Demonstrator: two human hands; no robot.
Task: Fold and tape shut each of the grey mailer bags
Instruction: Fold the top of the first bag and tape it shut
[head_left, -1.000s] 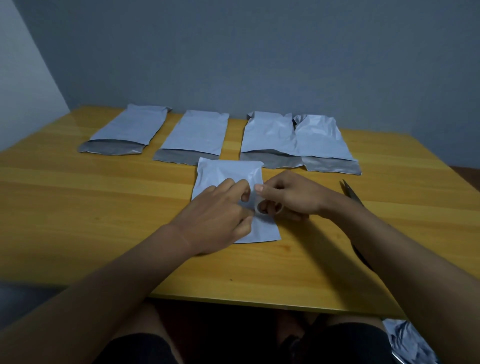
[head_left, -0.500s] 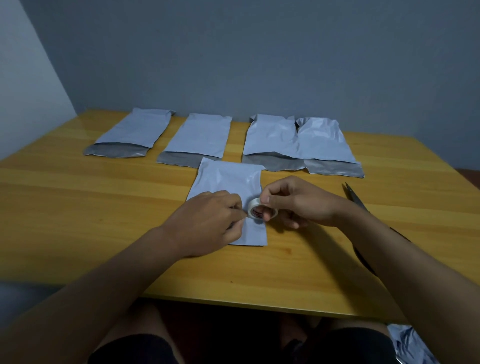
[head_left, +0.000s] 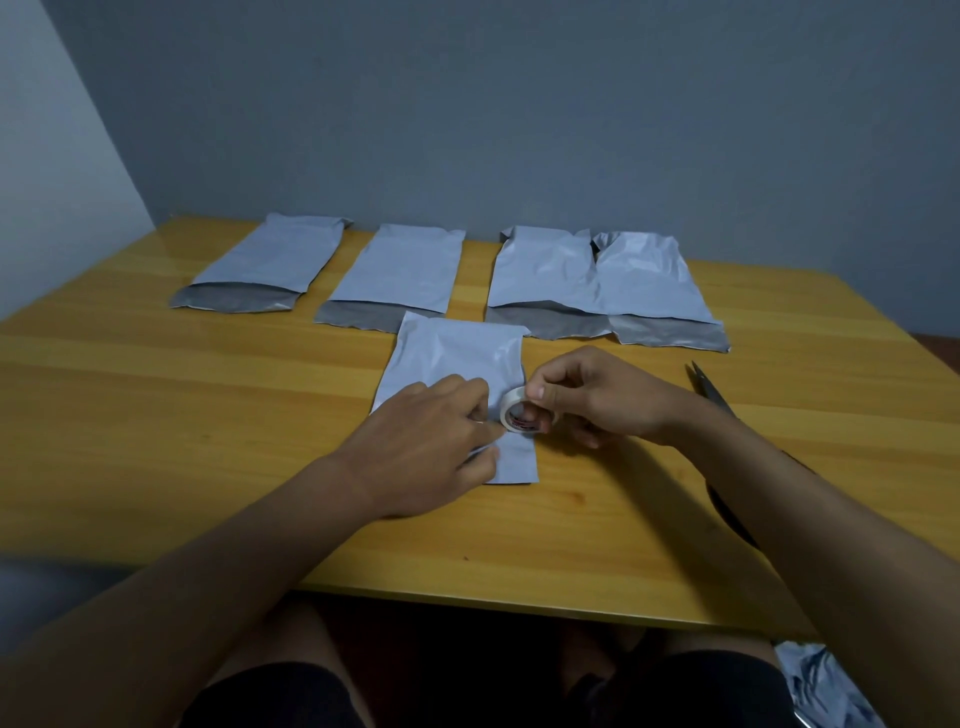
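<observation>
grey mailer bags first: four of them (head_left: 395, 270) lie in a row along the far side of the wooden table (head_left: 156, 415), each with its darker open flap showing at the near end, so by the look of it none of those is folded or taped yet. the two on the right overlap at their edges. what is inside any of them cannot be told from here; they lie fairly flat, the right pair a bit puffed and crinkled. and here's the fifth bag (head_left: 457, 358), nearer and centre, just touching the row, already folded, it seems, and getting its tape now. left hand (head_left: 426, 441) lies over the bag's near half, fingertips pinching at the tape's loose end by the roll. right hand (head_left: 597, 395) curls round the small tape roll (head_left: 519, 413), thumb on top, holding it just above the bag. scissors (head_left: 711, 395) wait on the right, partly behind the right forearm. so, one in hand, four to go.
</observation>
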